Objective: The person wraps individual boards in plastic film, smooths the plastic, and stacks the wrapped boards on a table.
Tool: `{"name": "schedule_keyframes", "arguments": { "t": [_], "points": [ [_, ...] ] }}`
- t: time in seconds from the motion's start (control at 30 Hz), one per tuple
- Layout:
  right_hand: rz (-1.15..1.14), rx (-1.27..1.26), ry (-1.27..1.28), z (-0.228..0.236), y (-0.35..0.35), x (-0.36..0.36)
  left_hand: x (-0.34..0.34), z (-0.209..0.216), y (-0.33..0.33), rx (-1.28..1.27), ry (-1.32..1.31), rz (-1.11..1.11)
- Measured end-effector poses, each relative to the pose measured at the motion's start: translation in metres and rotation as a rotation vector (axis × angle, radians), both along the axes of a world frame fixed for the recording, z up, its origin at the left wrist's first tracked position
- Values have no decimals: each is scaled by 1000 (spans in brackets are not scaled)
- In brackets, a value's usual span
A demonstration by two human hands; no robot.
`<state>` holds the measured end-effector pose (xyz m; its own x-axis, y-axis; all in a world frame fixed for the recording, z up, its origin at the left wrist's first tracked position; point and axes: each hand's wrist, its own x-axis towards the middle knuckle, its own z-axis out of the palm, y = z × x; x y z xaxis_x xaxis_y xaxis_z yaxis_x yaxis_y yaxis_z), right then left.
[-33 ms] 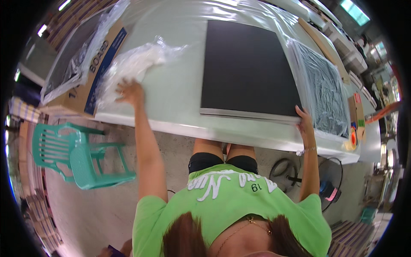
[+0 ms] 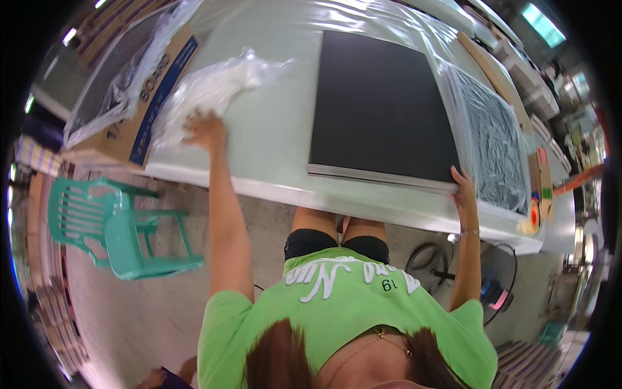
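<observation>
**Both hands out on the table, one on the bag, one on the panel**

I am reaching my left hand (image 2: 205,131) out flat, fingers spread, onto a crumpled clear bag (image 2: 210,87) lying on the pale table (image 2: 272,139). My palm is pressing on the bag's near end; nothing is clamped in it. My right hand (image 2: 464,191) is resting at the near right corner of the black panel (image 2: 379,104), fingers curling up against its edge; I cannot tell whether they are truly gripping it. The panel is lying flat in the middle of the table, well apart from the bag. Just beyond my right hand a second dark panel in plastic wrap (image 2: 495,146) is lying beside the first. A cardboard box (image 2: 139,110) is sitting just left of the bag at the table's corner. A green chair (image 2: 113,227) is standing on the floor below the box, and a tape roll (image 2: 532,217) is sitting near the table's right end.
</observation>
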<state>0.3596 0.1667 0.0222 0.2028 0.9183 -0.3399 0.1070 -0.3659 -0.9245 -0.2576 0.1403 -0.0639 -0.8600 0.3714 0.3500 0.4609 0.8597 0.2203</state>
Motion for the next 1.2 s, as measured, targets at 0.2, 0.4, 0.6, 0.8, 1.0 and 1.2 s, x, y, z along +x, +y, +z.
{"name": "schedule_keyframes", "arguments": {
  "t": [0.2,0.4,0.6,0.8,1.0,1.2],
  "points": [
    [-89,105,67,-15,-15,-4,51,11,17,230,-111,-346],
    [-20,123,127,-6,-38,-40,76,29,-7,561,-117,-451],
    [-40,87,59,-6,-27,-58,88,26,-25,714,-102,-455],
    [362,112,-384,6,-18,-30,118,50,-50,256,-148,-665],
    [393,150,-746,26,-35,-25,107,60,-50,672,-222,-644],
    [373,247,-582,10,-62,-12,51,51,-28,14,-83,-253]
  ]
}}
